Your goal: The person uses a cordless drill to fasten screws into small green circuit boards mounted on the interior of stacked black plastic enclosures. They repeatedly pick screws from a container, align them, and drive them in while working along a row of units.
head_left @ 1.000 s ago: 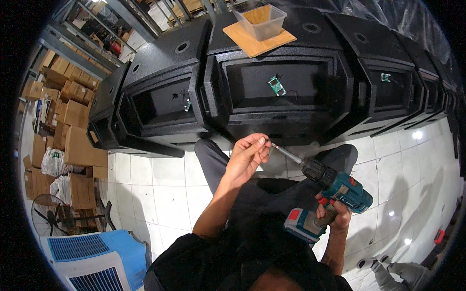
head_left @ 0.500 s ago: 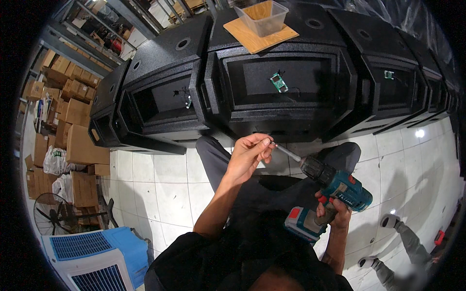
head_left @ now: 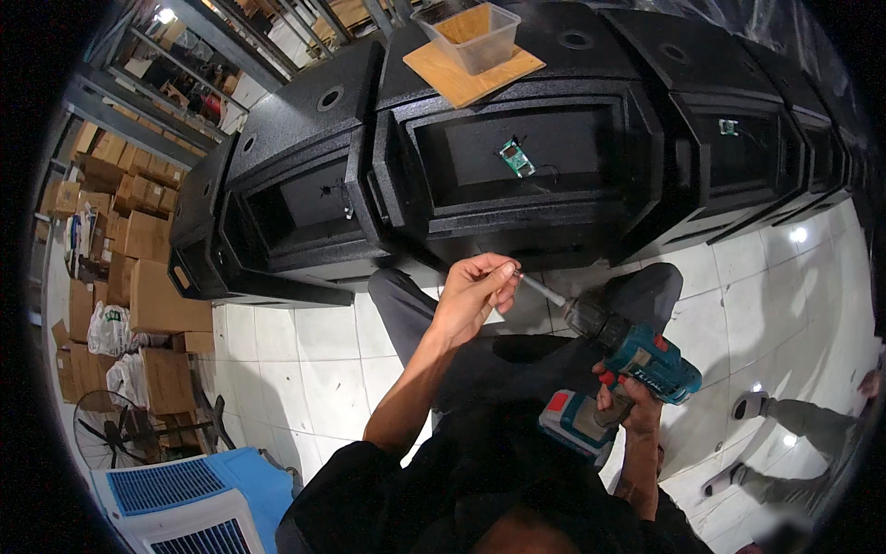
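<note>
A teal and black cordless drill (head_left: 651,358) is gripped in my right hand (head_left: 639,404), its red trigger under the fingers and its battery toward my body. The long bit (head_left: 540,290) points up and left. At the bit's tip, my left hand (head_left: 475,295) is closed in a pinch; whatever small thing sits between thumb and fingers is too small to name. Beyond both hands stands a black cabinet (head_left: 544,217) with a recessed opening, like a speaker box. Inside the recess lies a green circuit board (head_left: 518,158) with thin wires.
Similar black cabinets (head_left: 305,138) stand in a row on both sides. On the middle one rests a wooden board (head_left: 461,88) bearing a clear plastic tub (head_left: 489,51). Cardboard boxes (head_left: 161,295), a fan (head_left: 111,429) and a blue-white cooler (head_left: 185,494) are left. Another person's legs (head_left: 798,420) show right.
The view has shifted slightly, so the cabinets sit a little further left. Both hands keep their hold, with drill and pinch almost unmoved. The other person's legs at right have changed position.
</note>
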Motion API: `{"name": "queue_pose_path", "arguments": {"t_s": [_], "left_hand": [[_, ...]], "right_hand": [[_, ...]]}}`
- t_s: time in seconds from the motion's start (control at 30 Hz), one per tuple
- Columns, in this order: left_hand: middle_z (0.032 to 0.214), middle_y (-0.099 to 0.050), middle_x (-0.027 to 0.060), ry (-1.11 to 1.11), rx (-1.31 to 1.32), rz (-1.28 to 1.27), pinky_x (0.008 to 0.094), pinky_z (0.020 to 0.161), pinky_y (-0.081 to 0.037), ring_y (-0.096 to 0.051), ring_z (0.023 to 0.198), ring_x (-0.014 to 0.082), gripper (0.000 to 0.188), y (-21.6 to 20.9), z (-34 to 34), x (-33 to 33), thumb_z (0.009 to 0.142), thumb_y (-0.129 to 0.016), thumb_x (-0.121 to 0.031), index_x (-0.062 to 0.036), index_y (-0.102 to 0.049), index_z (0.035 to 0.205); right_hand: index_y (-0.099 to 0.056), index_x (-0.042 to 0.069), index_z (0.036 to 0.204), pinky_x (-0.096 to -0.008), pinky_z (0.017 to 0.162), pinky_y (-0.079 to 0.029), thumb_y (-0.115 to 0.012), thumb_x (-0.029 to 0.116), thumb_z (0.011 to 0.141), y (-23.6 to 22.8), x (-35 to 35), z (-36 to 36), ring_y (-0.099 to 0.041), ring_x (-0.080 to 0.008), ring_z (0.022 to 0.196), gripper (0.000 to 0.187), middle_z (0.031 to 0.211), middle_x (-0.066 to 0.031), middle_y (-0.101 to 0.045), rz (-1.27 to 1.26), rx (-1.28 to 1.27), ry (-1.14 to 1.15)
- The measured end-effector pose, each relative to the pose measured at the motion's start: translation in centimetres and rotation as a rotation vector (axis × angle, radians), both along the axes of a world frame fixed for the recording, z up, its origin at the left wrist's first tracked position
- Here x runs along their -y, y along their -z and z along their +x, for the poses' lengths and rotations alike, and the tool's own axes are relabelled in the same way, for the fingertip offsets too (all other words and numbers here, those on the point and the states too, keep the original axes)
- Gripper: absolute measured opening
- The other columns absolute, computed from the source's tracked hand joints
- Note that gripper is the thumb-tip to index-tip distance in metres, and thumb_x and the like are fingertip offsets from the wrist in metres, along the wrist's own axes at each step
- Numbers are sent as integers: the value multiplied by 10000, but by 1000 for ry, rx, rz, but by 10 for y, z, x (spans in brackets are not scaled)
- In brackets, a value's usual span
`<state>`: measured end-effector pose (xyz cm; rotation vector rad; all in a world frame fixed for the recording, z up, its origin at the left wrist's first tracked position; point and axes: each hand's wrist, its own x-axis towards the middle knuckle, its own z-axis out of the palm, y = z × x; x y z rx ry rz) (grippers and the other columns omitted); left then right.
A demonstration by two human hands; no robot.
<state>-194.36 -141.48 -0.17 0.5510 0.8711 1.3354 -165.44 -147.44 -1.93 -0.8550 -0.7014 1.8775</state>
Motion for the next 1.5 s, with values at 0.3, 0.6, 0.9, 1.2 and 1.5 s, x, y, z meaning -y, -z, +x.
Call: {"name": "queue_pose_path", "arguments": {"t_s": [0.3,0.6,0.9,1.2,1.5], "left_hand": [[614,-462,-34,-30,-603,-60,234,471,-334,-400,512,66,289,-7,-12,-74,939,-590,-273,9,-649,965],[940,-672,120,359,-2173,817,380,820,-472,-617,912,281,165,43,-26,-228,720,-665,-85,-44,-695,876],[1043,-637,54,700,-2681,1265,323,864,-393,-515,1046,213,233,89,-59,-276,830,-548,-177,-63,-662,999],[909,-591,72,555,-2498,1168,336,816,-409,-531,964,223,263,81,-63,-275,764,-645,-219,-29,-611,942],[974,-597,121,-20,-2309,730,386,834,-429,-540,1003,270,163,102,1,-307,808,-560,-122,-21,-605,928]], "right_hand": [[-452,-29,1213,-362,514,-505,-586,248,846,9,5,2,-577,-213,544,478,1023,-235,-610,-122,-79,202],[-442,-24,1215,-331,469,-495,-551,297,896,15,0,21,-549,-177,518,466,1031,-218,-616,-27,-4,298],[-480,-31,1184,-328,478,-489,-516,293,912,23,-4,36,-543,-165,525,425,1001,-205,-635,-112,-50,384],[-480,-5,1181,-324,477,-476,-508,314,924,26,-24,45,-527,-161,518,410,1029,-200,-633,-61,-50,355],[-521,3,1128,-305,480,-488,-489,298,956,9,-108,-19,-552,-153,526,343,960,-138,-662,-40,34,374]]}}
